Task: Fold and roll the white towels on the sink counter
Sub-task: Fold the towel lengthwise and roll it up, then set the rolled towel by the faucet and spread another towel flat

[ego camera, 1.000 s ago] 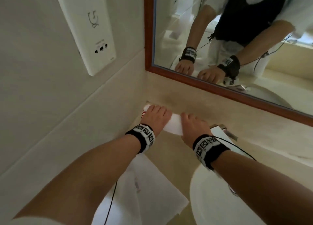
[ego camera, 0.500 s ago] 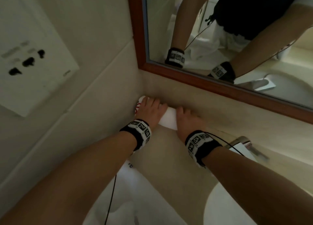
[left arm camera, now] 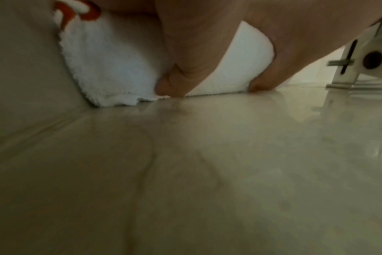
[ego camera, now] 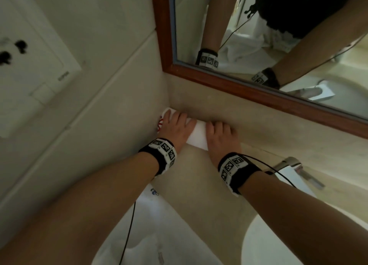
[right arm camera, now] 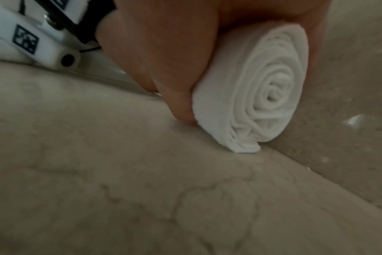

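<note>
A rolled white towel [ego camera: 198, 134] lies on the beige counter [ego camera: 201, 177], pushed into the back left corner against the backsplash. My left hand [ego camera: 176, 125] grips its left part, thumb [left arm camera: 170, 82] down at the counter in front of the roll [left arm camera: 111, 72]. My right hand [ego camera: 220, 134] grips the right end, thumb [right arm camera: 179, 103] in front and fingers over the top. The right wrist view shows the spiral end of the roll [right arm camera: 264, 89] tight and touching the counter. Red lettering [left arm camera: 76, 15] shows at the towel's left end.
Another white towel [ego camera: 159, 230] lies flat on the counter near me, under my left forearm. A white basin [ego camera: 278, 242] sits at the right with a chrome tap [ego camera: 298, 169] behind it. A wood-framed mirror [ego camera: 229, 81] hangs above; a socket panel [ego camera: 33, 51] is on the left wall.
Both hands have pushed the rolled towel farther back into the corner, up against the backsplash. My head has leaned in closer.
</note>
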Demonstrator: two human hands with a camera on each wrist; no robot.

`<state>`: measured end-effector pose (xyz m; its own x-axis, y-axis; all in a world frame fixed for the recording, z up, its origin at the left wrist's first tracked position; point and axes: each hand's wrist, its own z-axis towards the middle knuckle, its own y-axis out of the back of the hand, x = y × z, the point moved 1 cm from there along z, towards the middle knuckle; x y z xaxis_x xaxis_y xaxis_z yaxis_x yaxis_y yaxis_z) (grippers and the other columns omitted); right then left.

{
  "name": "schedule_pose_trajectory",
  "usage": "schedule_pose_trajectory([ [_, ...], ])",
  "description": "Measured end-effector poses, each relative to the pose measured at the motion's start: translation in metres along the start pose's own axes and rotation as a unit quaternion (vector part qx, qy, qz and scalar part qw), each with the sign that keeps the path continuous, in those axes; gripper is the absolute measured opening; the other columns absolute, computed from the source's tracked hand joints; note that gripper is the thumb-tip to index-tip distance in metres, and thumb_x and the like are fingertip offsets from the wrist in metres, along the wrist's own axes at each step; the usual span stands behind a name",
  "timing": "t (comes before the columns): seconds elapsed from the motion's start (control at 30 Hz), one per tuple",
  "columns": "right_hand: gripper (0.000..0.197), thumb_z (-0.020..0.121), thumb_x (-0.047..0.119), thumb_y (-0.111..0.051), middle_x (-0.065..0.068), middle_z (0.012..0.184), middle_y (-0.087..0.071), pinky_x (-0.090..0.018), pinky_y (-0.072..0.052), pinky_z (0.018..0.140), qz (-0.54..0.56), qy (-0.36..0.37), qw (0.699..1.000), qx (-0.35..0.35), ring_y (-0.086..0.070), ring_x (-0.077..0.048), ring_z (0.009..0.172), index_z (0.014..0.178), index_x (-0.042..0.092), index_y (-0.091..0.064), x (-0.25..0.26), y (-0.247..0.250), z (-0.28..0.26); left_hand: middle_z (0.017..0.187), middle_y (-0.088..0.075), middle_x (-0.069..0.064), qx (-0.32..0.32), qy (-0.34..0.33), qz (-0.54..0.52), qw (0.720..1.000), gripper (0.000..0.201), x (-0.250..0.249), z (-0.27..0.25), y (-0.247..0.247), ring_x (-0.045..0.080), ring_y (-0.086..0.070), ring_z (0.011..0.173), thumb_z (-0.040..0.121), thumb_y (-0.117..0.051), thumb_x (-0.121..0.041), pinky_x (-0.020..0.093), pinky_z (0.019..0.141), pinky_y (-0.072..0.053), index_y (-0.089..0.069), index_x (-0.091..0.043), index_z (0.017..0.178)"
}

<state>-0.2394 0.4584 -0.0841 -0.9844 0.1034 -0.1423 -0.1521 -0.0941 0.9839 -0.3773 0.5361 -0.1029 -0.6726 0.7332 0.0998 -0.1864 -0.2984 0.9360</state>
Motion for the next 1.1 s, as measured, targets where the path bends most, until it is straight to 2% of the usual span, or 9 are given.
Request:
schedule_pose_trajectory([
  [0.17, 0.050, 0.077, 0.019, -0.050, -0.015, 0.108, -0.056, -0.042, -0.048, 0.075, -0.012, 0.005, 0.998, 0.062, -0.056, -0.032, 0.092, 0.126, 0.014, -0.047, 0.000, 0.014, -0.006, 0.099, -0.065, 0.018, 0.057, -0.002, 0.035, 0.998, 0.051, -0.004, 0.000, 0.012, 0.033, -0.062, 0.092, 0.061, -0.075, -0.026, 0.067, 0.085, -0.043, -0.067, -0.017, 0.111],
  [0.33, 0.044, 0.065, 0.015, -0.055, -0.018, 0.089, -0.059, -0.042, -0.051, 0.065, 0.018, -0.013, 1.000, -0.001, -0.057, -0.031, 0.075, 0.109, 0.010, -0.047, -0.005, 0.009, -0.005, 0.092, -0.061, 0.017, 0.032, 0.035, 0.003, 0.999, 0.037, -0.006, 0.008, 0.012, 0.029, -0.041, 0.092, 0.077, -0.042, -0.024, 0.064, 0.087, -0.045, -0.046, -0.022, 0.114],
  [0.43, 0.048, 0.062, 0.017, -0.054, -0.018, 0.091, -0.060, -0.044, -0.051, 0.067, 0.027, 0.011, 0.999, -0.014, -0.057, -0.031, 0.077, 0.107, 0.010, -0.040, -0.005, 0.004, -0.006, 0.099, -0.060, 0.018, 0.067, 0.042, 0.036, 0.996, 0.042, -0.008, -0.001, 0.006, 0.030, -0.044, 0.095, 0.073, -0.051, -0.024, 0.065, 0.088, -0.044, -0.047, -0.020, 0.115],
  [0.53, 0.053, 0.058, 0.017, -0.051, -0.019, 0.094, -0.060, -0.045, -0.052, 0.070, 0.047, 0.009, 0.999, -0.005, -0.058, -0.033, 0.080, 0.110, 0.010, -0.039, -0.003, 0.005, -0.008, 0.100, -0.065, 0.018, 0.119, 0.027, 0.055, 0.991, 0.048, -0.007, -0.004, 0.014, 0.033, -0.060, 0.092, 0.063, -0.061, -0.028, 0.063, 0.086, -0.047, -0.065, -0.020, 0.110],
  [0.63, 0.074, 0.056, 0.018, -0.061, -0.018, 0.112, -0.056, -0.049, -0.048, 0.086, 0.046, 0.024, 0.998, 0.045, -0.055, -0.035, 0.097, 0.122, 0.011, -0.029, -0.005, 0.008, -0.011, 0.096, -0.067, 0.017, 0.168, 0.035, 0.051, 0.984, 0.053, -0.006, -0.002, 0.021, 0.033, -0.066, 0.087, 0.052, -0.076, -0.030, 0.061, 0.083, -0.049, -0.071, -0.019, 0.104],
  [0.7, 0.086, 0.061, 0.023, -0.064, -0.016, 0.130, -0.043, -0.051, -0.034, 0.103, 0.037, 0.034, 0.994, 0.095, -0.043, -0.036, 0.116, 0.131, 0.013, -0.015, -0.010, 0.012, -0.018, 0.097, -0.066, 0.020, 0.170, 0.060, 0.027, 0.983, 0.068, -0.004, 0.000, 0.028, 0.035, -0.066, 0.088, 0.045, -0.085, -0.026, 0.058, 0.083, -0.050, -0.065, -0.016, 0.110],
  [0.87, 0.076, 0.073, 0.023, -0.054, -0.014, 0.141, -0.028, -0.045, -0.027, 0.107, 0.022, 0.050, 0.992, 0.113, -0.032, -0.035, 0.124, 0.139, 0.015, -0.018, -0.010, 0.033, -0.046, 0.146, -0.022, 0.018, 0.242, 0.156, -0.033, 0.957, 0.094, -0.005, -0.008, 0.055, 0.036, -0.026, 0.131, 0.069, -0.071, -0.015, 0.046, 0.112, -0.026, -0.019, -0.018, 0.147],
  [1.0, 0.074, 0.077, 0.024, -0.058, -0.010, 0.145, -0.022, -0.040, -0.033, 0.103, 0.033, 0.084, 0.983, 0.158, -0.028, -0.031, 0.129, 0.141, 0.018, -0.021, 0.005, 0.050, -0.081, 0.141, -0.024, 0.014, 0.249, 0.156, -0.077, 0.953, 0.079, -0.019, -0.041, 0.078, 0.033, -0.024, 0.131, 0.071, -0.062, -0.007, 0.042, 0.106, -0.033, -0.026, -0.019, 0.141],
  [1.1, 0.068, 0.079, 0.025, -0.059, -0.008, 0.139, -0.030, -0.039, -0.034, 0.100, 0.056, 0.104, 0.972, 0.204, -0.033, -0.029, 0.125, 0.139, 0.018, -0.026, 0.022, 0.056, -0.105, 0.132, -0.032, 0.013, 0.336, 0.137, -0.081, 0.928, 0.064, -0.026, -0.070, 0.092, 0.031, -0.032, 0.124, 0.075, -0.064, -0.012, 0.041, 0.099, -0.039, -0.034, -0.017, 0.132],
])
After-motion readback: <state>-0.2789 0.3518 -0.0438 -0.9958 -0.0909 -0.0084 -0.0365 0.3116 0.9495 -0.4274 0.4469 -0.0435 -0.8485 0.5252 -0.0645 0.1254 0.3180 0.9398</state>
